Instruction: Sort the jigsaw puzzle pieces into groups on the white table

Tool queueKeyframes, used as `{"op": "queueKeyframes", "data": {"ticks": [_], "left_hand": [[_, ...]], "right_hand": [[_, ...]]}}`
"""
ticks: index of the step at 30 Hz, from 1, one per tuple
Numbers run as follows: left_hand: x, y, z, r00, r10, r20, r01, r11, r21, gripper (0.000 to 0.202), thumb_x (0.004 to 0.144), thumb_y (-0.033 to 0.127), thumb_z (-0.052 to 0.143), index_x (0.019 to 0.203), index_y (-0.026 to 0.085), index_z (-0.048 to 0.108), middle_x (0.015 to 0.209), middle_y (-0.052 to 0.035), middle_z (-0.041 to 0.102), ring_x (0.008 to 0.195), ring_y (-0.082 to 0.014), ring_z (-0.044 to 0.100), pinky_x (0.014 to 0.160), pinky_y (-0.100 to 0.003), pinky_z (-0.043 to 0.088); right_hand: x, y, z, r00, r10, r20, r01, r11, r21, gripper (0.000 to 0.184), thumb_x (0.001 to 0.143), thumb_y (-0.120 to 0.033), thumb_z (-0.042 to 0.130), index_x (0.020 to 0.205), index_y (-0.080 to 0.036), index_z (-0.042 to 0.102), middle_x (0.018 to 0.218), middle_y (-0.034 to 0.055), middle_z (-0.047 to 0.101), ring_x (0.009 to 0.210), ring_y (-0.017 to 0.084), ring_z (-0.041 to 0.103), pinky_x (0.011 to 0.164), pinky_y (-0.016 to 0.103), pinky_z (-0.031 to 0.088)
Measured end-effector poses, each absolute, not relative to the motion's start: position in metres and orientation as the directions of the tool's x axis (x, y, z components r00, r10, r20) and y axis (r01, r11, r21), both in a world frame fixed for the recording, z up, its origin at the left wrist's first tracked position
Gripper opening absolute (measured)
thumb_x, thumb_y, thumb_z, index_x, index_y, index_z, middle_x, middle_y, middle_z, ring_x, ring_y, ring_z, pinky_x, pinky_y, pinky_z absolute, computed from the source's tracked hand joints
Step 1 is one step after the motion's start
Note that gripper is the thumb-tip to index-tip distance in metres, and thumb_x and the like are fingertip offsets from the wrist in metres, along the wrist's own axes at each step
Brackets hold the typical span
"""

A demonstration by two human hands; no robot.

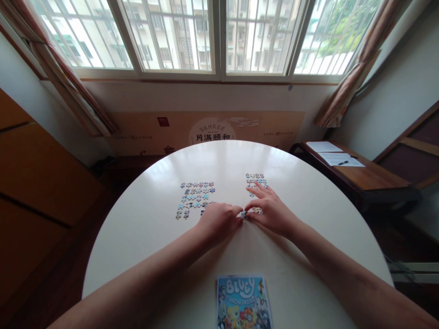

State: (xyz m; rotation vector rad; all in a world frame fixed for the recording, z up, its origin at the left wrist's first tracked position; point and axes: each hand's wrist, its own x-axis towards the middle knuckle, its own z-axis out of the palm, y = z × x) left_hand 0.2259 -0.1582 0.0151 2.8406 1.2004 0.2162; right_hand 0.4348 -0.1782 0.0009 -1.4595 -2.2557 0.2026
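Between my two hands, near the middle of the white round table point(144, 256), is a small light-blue jigsaw puzzle piece point(243, 214). My left hand point(221, 219) pinches it from the left, fingers curled. From the right, the thumb and forefinger of my right hand point(272, 208) close on it too, while the other fingers stretch out over a group of puzzle pieces point(255, 176). Whether it is one piece or two joined ones is too small to tell. Left of my left hand, more puzzle pieces point(195, 198) lie in rows, partly hidden behind that hand.
A picture card point(244, 301) reading "Bluey" lies at the table's near edge. On the right stands a wooden side table point(360, 180) with papers point(339, 159) and a pen point(343, 162). Barred windows point(219, 36) and a printed cardboard panel point(137, 130) are beyond the table.
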Motion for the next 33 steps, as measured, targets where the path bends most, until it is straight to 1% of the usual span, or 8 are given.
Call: {"op": "queueKeyframes", "data": {"ticks": [3,6,9,11,18,25,30,33], "left_hand": [[0.225,-0.156,0.014,0.694,0.713,0.100,0.703,-0.701,0.124,0.024,0.091,0.026,0.055,0.101,0.024,0.077,0.086,-0.0057,0.078,0.075,-0.0218,0.072,0.062,-0.029,0.048],[0.225,-0.155,0.014,0.705,0.703,0.099,0.690,-0.711,0.135,0.023,0.090,0.025,0.054,0.093,0.025,0.078,0.083,-0.0042,0.077,0.072,-0.0203,0.070,0.060,-0.028,0.045],[0.225,-0.154,0.014,0.714,0.693,0.096,0.681,-0.720,0.132,0.023,0.089,0.023,0.055,0.084,0.025,0.077,0.078,-0.0032,0.076,0.069,-0.0191,0.069,0.058,-0.027,0.042],[0.226,-0.154,0.014,0.716,0.690,0.104,0.677,-0.724,0.133,0.024,0.089,0.023,0.054,0.081,0.025,0.077,0.077,-0.0029,0.076,0.068,-0.0186,0.068,0.057,-0.026,0.041],[0.228,-0.156,0.008,0.683,0.711,0.170,0.687,-0.704,0.181,0.026,0.089,0.025,0.054,0.082,0.024,0.079,0.078,-0.0031,0.077,0.066,-0.0168,0.067,0.058,-0.026,0.044],[0.225,-0.157,0.011,0.677,0.717,0.165,0.691,-0.697,0.192,0.025,0.090,0.025,0.053,0.080,0.022,0.075,0.075,-0.0042,0.075,0.065,-0.0179,0.067,0.059,-0.028,0.044],[0.219,-0.153,0.015,0.693,0.708,0.139,0.689,-0.706,0.161,0.025,0.090,0.022,0.052,0.082,0.023,0.076,0.078,-0.0042,0.075,0.069,-0.0182,0.068,0.060,-0.027,0.042],[0.218,-0.153,0.015,0.714,0.688,0.126,0.668,-0.724,0.171,0.027,0.091,0.023,0.051,0.085,0.025,0.077,0.080,-0.0041,0.075,0.070,-0.0191,0.068,0.059,-0.028,0.041]], "right_hand": [[0.443,-0.176,0.004,-0.285,0.897,0.337,0.852,0.399,-0.340,0.012,0.088,-0.028,0.072,0.098,-0.027,0.079,0.148,0.0093,0.056,0.149,0.040,0.032,0.114,0.070,0.028],[0.450,-0.175,0.008,-0.246,0.896,0.370,0.868,0.373,-0.328,0.012,0.090,-0.026,0.069,0.094,-0.027,0.080,0.147,0.0082,0.056,0.149,0.039,0.032,0.114,0.070,0.028],[0.451,-0.176,0.008,-0.273,0.899,0.344,0.864,0.386,-0.324,0.010,0.088,-0.026,0.072,0.090,-0.028,0.081,0.149,0.0072,0.055,0.149,0.040,0.030,0.114,0.071,0.028],[0.449,-0.178,0.007,-0.315,0.894,0.318,0.853,0.413,-0.318,0.009,0.087,-0.026,0.073,0.089,-0.029,0.081,0.149,0.0069,0.054,0.150,0.040,0.030,0.115,0.071,0.027],[0.442,-0.179,0.004,-0.380,0.882,0.279,0.839,0.456,-0.297,0.011,0.087,-0.028,0.072,0.088,-0.031,0.082,0.148,0.0067,0.055,0.149,0.040,0.032,0.114,0.071,0.028],[0.439,-0.180,0.004,-0.406,0.864,0.297,0.830,0.485,-0.276,0.011,0.087,-0.029,0.072,0.088,-0.032,0.082,0.146,0.0055,0.058,0.147,0.040,0.034,0.113,0.071,0.030],[0.440,-0.180,0.002,-0.397,0.858,0.327,0.838,0.484,-0.252,0.013,0.088,-0.028,0.070,0.091,-0.033,0.082,0.146,0.0048,0.058,0.146,0.040,0.036,0.114,0.070,0.030],[0.441,-0.180,0.002,-0.394,0.864,0.314,0.840,0.477,-0.260,0.013,0.087,-0.027,0.072,0.091,-0.034,0.082,0.147,0.0040,0.056,0.147,0.040,0.034,0.114,0.070,0.030]]}}
